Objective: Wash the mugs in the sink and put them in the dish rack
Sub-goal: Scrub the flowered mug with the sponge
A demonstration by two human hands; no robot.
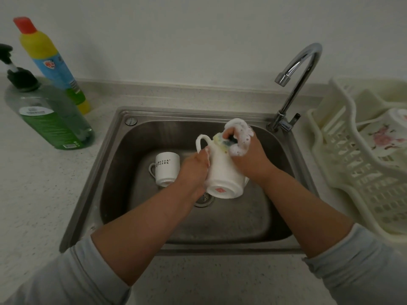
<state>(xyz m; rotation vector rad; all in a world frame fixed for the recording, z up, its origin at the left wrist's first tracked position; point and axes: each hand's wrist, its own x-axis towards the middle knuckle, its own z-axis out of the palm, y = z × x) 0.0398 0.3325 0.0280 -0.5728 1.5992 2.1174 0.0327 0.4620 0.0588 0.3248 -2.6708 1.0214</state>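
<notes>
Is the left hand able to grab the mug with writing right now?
Probably not yet. The left hand grips the soapy white mug, so it is busy. The mug with writing sits uncovered just beside it, so the way looks free.

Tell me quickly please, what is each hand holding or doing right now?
Left hand: closed, grips the white mug by its side.
Right hand: closed, holds a foamy sponge at the mug's mouth.
</notes>
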